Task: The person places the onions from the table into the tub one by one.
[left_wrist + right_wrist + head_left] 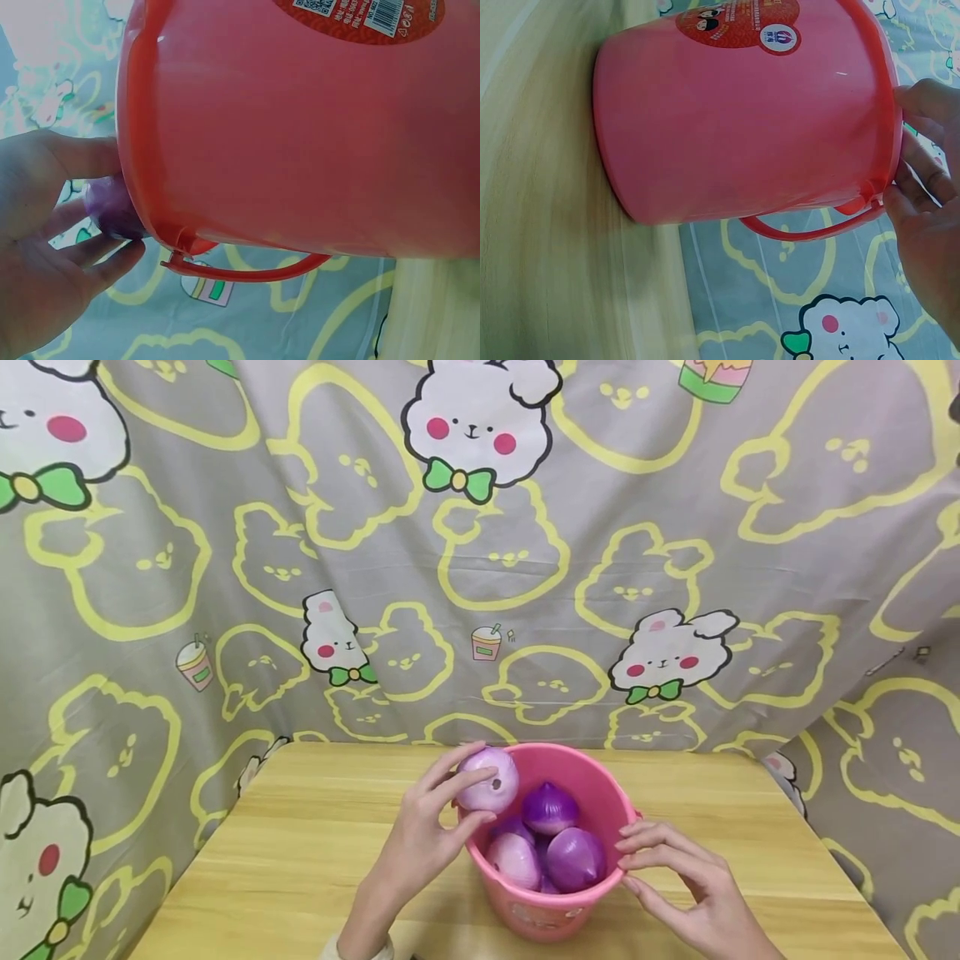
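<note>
A pink bucket [517, 893] stands upright on the table, with several purple onions [576, 860] inside. At the bucket's left rim my left hand [427, 827] grips one pale purple onion [480, 793] between thumb and fingers. The left wrist view shows this onion [116, 206] partly hidden behind the rim. My right hand [686, 877] holds the bucket's right rim, its thumb outside and below the fingers. In the right wrist view the fingertips [915, 97] touch the rim. The lower onions in the bucket are partly covered by those on top.
The wooden table [315, 827] runs back to a grey curtain [525, 568] printed with rabbits and yellow outlines. The bucket's red handle [255, 274] hangs down on its far side. A red label [739, 22] is on the bucket wall.
</note>
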Demonstrator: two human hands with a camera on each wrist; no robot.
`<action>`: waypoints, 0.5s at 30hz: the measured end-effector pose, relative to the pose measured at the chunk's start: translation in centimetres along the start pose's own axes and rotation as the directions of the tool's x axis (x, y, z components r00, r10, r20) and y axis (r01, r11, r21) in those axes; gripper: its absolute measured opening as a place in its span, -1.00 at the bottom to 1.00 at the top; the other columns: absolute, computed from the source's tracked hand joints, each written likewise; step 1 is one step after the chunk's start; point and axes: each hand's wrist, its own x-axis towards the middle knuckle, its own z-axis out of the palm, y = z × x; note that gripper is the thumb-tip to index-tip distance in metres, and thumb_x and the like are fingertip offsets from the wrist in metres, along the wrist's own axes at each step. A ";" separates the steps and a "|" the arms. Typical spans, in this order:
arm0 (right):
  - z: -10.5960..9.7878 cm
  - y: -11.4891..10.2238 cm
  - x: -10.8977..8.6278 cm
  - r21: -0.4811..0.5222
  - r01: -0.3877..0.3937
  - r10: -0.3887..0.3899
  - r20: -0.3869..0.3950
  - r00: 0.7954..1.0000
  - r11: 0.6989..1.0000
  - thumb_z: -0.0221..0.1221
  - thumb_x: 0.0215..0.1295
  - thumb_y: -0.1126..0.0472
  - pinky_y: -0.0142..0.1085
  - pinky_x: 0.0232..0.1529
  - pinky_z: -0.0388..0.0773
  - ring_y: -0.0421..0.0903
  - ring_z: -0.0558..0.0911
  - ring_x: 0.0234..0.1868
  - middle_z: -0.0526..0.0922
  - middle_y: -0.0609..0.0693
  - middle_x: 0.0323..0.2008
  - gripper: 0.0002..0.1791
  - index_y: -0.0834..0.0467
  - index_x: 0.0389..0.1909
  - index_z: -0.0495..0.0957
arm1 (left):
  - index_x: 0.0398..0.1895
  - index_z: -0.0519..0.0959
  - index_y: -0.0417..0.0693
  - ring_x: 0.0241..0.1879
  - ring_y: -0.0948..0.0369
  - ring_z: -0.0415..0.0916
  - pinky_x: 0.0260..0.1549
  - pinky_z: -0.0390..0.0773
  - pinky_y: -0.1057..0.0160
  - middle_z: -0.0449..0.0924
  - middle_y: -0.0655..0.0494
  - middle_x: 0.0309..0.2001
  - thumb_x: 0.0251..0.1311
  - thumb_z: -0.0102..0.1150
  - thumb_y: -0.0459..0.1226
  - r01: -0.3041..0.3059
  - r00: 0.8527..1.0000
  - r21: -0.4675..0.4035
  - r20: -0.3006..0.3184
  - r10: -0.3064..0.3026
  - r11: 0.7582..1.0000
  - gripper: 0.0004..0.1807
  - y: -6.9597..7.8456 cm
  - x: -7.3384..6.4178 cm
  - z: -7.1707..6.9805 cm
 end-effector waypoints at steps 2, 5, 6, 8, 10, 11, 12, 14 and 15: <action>0.1 0.1 0.1 0.003 0.007 -0.007 0.002 1.000 1.000 0.35 0.06 0.66 -0.28 0.37 0.42 0.12 0.52 0.25 0.62 0.29 0.03 -0.63 0.39 -0.08 0.65 | 0.14 0.68 0.00 0.27 -0.01 0.50 0.07 0.58 0.40 0.46 -0.06 0.37 0.00 0.56 -0.45 0.000 1.000 0.000 0.002 0.000 1.000 -0.43 -0.1 0.0 -0.1; 0.0 0.0 0.2 0.005 0.015 -0.015 0.001 1.000 1.000 0.35 0.07 0.66 -0.28 0.36 0.42 0.12 0.52 0.25 0.63 0.29 0.03 -0.64 0.39 -0.09 0.65 | 0.14 0.68 0.00 0.21 0.02 0.55 0.00 0.62 0.37 0.46 -0.07 0.37 0.01 0.56 -0.45 0.004 1.000 -0.007 0.008 -0.004 1.000 -0.44 -0.1 0.1 0.1; 0.0 0.0 0.3 0.005 0.016 -0.016 0.001 1.000 1.000 0.34 0.07 0.66 -0.28 0.36 0.42 0.12 0.52 0.25 0.63 0.29 0.03 -0.65 0.39 -0.09 0.65 | 0.14 0.68 0.00 0.19 0.02 0.56 0.00 0.63 0.34 0.45 -0.07 0.36 0.02 0.56 -0.44 0.006 1.000 -0.011 0.009 -0.006 1.000 -0.44 -0.1 0.2 0.1; 0.0 -0.1 0.4 0.006 0.013 -0.013 0.000 1.000 1.000 0.34 0.07 0.66 -0.29 0.37 0.42 0.11 0.52 0.25 0.63 0.28 0.02 -0.65 0.39 -0.09 0.65 | 0.14 0.68 0.01 0.17 0.03 0.57 0.01 0.64 0.31 0.46 -0.08 0.35 0.01 0.56 -0.45 0.009 1.000 -0.019 0.009 -0.009 1.000 -0.44 -0.1 0.2 0.3; 0.1 -0.3 0.5 0.005 0.015 -0.015 0.000 1.000 1.000 0.34 0.07 0.66 -0.30 0.37 0.41 0.10 0.52 0.25 0.63 0.28 0.02 -0.65 0.39 -0.09 0.65 | 0.14 0.68 0.01 0.18 0.02 0.56 0.06 0.63 0.28 0.47 -0.07 0.33 0.01 0.56 -0.44 0.011 1.000 -0.019 0.009 -0.011 1.000 -0.44 -0.1 0.2 0.3; 0.1 -0.3 0.6 0.004 0.016 -0.016 0.000 1.000 1.000 0.33 0.07 0.66 -0.30 0.38 0.40 0.10 0.52 0.26 0.63 0.27 0.02 -0.65 0.39 -0.09 0.65 | 0.13 0.68 0.01 0.20 0.01 0.55 0.09 0.62 0.27 0.47 -0.07 0.33 0.01 0.57 -0.44 0.012 1.000 -0.018 0.009 -0.012 1.000 -0.44 -0.1 0.2 0.4; 0.1 -0.4 0.8 0.001 0.016 -0.016 -0.001 1.000 1.000 0.33 0.08 0.65 -0.30 0.38 0.40 0.09 0.52 0.26 0.63 0.27 0.02 -0.65 0.38 -0.09 0.65 | 0.13 0.68 0.01 0.22 0.01 0.54 0.12 0.61 0.26 0.48 -0.06 0.33 0.01 0.57 -0.44 0.013 1.000 -0.018 0.011 -0.013 1.000 -0.44 0.0 0.1 0.4; 0.2 -0.6 1.0 -0.008 0.021 -0.021 -0.001 1.000 1.000 0.34 0.09 0.64 -0.29 0.39 0.39 0.07 0.52 0.26 0.64 0.26 0.01 -0.66 0.38 -0.09 0.66 | 0.13 0.69 0.02 0.25 0.01 0.51 0.17 0.58 0.23 0.48 -0.04 0.34 0.01 0.57 -0.43 0.016 1.000 -0.011 0.016 -0.016 1.000 -0.45 0.0 0.0 0.4; 0.3 -0.7 1.1 -0.010 0.026 -0.026 -0.001 1.000 1.000 0.34 0.09 0.64 -0.30 0.39 0.38 0.07 0.52 0.26 0.64 0.25 0.01 -0.67 0.38 -0.10 0.66 | 0.12 0.69 0.03 0.27 0.01 0.51 0.19 0.57 0.22 0.49 -0.03 0.34 0.01 0.57 -0.42 0.016 1.000 -0.008 0.018 -0.016 1.000 -0.46 0.0 0.0 0.5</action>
